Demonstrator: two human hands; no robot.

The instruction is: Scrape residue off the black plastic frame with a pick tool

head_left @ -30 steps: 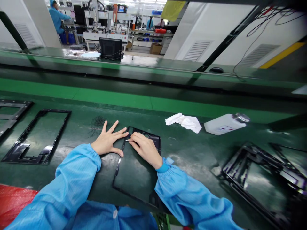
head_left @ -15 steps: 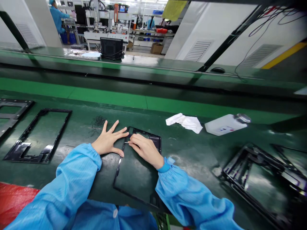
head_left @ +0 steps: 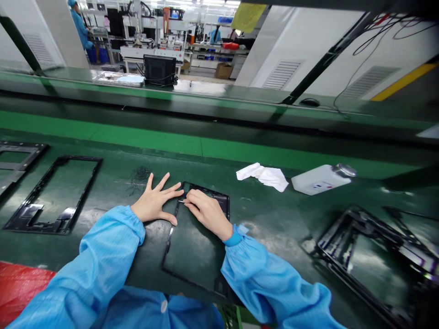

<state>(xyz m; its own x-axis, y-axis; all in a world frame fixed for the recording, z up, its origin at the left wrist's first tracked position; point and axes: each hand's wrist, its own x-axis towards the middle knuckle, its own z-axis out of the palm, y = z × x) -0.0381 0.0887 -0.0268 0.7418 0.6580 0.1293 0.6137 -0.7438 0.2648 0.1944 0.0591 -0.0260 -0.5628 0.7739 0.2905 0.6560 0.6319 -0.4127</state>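
A thin black rectangular frame [head_left: 224,201] lies flat on the green table in front of me. My left hand [head_left: 154,199] rests with its fingers spread wide at the frame's upper left edge, fingertips touching or just over it. Over the frame's upper left part, my right hand [head_left: 207,212] is closed in a pinch around a thin silvery tool [head_left: 181,201]. The tool's tip points left at the frame's side edge; most of it is hidden in my fingers, so its kind is unclear. Beside my left hand sits a small tangle of black strands [head_left: 140,176].
Another black frame [head_left: 92,183] lies on the left, with a larger one [head_left: 25,164] beyond it. A crumpled white cloth [head_left: 264,176] and a white bottle [head_left: 320,179] on its side are at the right. Several stacked frames [head_left: 363,283] lie far right. Red plastic [head_left: 24,290] is lower left.
My right hand and the tool's tip have shifted very slightly up along the frame's left edge. My left hand stays where it was.
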